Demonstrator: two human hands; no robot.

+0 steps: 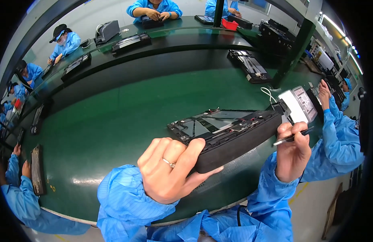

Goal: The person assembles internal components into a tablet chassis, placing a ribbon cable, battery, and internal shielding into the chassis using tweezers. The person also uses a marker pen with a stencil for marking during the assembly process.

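My left hand [170, 167] is closed on the near left corner of a thick black holder [239, 145], its thumb along the top edge. The holder is tilted up off the green table. In it lies an opened flat electronic device [212, 123] with grey panels, dark strips and small circuit parts. At the holder's right end, my right hand [293, 151] pinches a pair of tweezers [280, 141] with a silver tip and dark body. The tip points left, apart from the device. Fingers hide part of the tweezers.
Right of the holder are a white box [299, 105] and a looped white cable [268, 95]. Another loaded black holder [250, 66] lies farther back near a green post [293, 52]. Co-workers in blue sit at both sides and across; more holders [132, 43] line the raised far shelf.
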